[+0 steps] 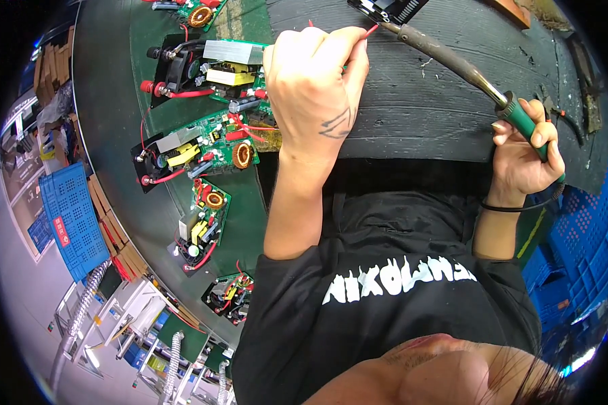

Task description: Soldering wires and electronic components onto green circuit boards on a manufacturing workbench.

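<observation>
While the right hand (523,155) is closed around the green handle of a soldering iron (456,64), the left hand (314,91) pinches a thin red wire (371,31) between thumb and fingertips. The wire's end and the iron's tip meet, or nearly so, beside a black finned part (390,9) at the top edge of the dark workbench (419,128); contact is too small to confirm. Soldering this wire appears to be under way, with the joint apparently unfinished. To the left, circuit boards (216,138) with copper-wound toroids already carry red leads, some joined to black fan plates (152,162); whether any needs more work cannot be told.
</observation>
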Motion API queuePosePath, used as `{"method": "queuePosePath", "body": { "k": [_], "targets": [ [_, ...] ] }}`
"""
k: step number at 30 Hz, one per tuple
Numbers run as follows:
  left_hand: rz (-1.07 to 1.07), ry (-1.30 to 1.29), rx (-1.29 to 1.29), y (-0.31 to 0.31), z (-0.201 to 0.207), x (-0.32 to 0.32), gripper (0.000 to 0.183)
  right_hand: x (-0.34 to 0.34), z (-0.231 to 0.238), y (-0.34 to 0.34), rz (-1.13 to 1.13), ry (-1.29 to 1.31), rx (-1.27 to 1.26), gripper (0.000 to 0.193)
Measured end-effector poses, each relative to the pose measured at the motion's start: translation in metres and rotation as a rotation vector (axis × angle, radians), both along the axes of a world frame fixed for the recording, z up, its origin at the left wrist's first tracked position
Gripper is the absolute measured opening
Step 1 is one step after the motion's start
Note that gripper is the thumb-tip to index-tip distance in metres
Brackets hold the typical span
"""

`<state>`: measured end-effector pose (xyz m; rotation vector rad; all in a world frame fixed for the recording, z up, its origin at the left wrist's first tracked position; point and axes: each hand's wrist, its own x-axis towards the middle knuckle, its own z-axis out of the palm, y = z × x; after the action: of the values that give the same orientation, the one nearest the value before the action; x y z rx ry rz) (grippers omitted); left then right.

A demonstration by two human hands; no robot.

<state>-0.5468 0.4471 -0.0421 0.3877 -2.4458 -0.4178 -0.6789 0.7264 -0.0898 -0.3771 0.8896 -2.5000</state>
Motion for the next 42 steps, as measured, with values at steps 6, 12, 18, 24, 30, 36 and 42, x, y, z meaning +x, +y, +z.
{"method": "queuePosePath", "body": {
  "k": [6,12,18,24,30,36,42],
  "targets": [
    [-0.002,-0.002,0.001,0.0,0.0001,0.0,0.013,-0.0004,0.0002,-0.0001,-0.005,0.0,0.005,0.039],
    [0.004,0.0,-0.002,-0.0001,-0.0006,-0.0004,0.013,-0.0006,0.0004,-0.0004,-0.001,-0.004,-0.005,0.039],
    [0.0,0.0,-0.005,-0.0002,-0.0004,-0.0005,0.014,-0.0002,0.0009,-0.0008,-0.002,-0.008,0.001,0.039],
    [0.004,0.0,0.004,0.0006,0.0,-0.0008,0.014,0.0002,0.0018,-0.001,-0.006,-0.007,0.003,0.038],
    [0.004,-0.001,0.004,0.0003,-0.0007,-0.0008,0.014,-0.0002,0.0013,-0.0014,-0.005,0.009,0.008,0.039],
    [0.006,0.0,0.009,0.0003,-0.001,-0.0008,0.014,-0.0003,0.0007,-0.0019,-0.002,0.012,0.005,0.039],
    [0.006,-0.004,0.006,0.0008,0.0,-0.0009,0.013,-0.001,0.0009,-0.0002,0.005,0.009,0.005,0.039]
  ]
}}
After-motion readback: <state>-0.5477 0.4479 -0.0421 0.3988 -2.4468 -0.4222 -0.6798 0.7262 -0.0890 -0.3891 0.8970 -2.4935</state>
